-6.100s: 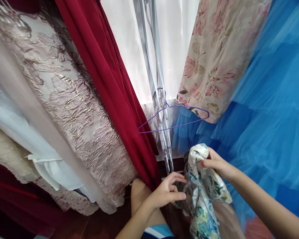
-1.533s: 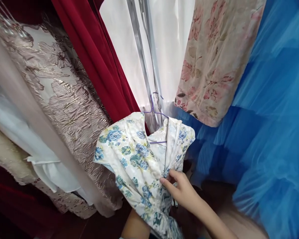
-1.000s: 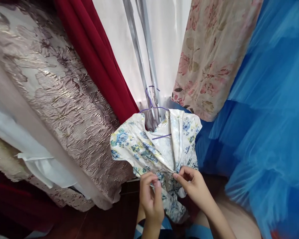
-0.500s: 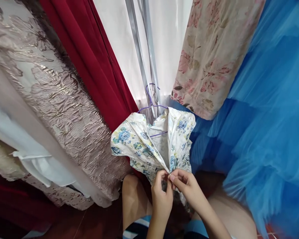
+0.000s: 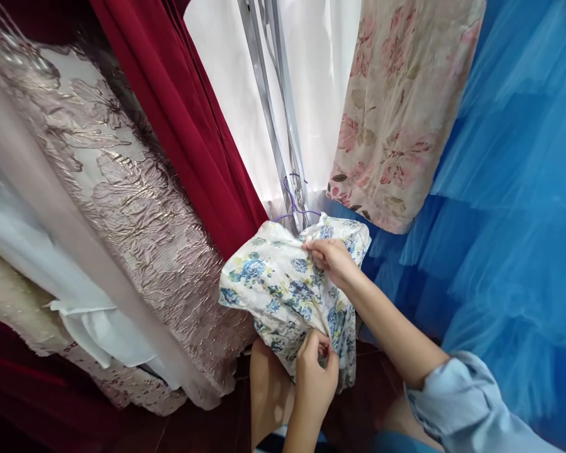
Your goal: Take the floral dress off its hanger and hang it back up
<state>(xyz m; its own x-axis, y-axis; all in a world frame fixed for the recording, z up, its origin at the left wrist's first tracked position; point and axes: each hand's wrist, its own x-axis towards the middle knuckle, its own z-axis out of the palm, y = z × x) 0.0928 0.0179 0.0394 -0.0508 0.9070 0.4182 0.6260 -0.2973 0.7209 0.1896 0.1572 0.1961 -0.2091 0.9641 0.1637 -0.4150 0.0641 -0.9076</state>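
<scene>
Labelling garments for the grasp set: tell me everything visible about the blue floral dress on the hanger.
The blue floral dress is small, white woven-looking cloth printed with blue roses and green-yellow leaves, with short cap sleeves. It hangs on a purple wire hanger hooked to the metal rack post, between red and blue tulle garments. Its back opening appears closed. The right hand pinches it near the neckline; the left hand grips the gathered lower cloth.

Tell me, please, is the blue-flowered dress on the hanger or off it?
On it: the blue-flowered dress drapes from the purple hanger, whose hook shows above.
</scene>
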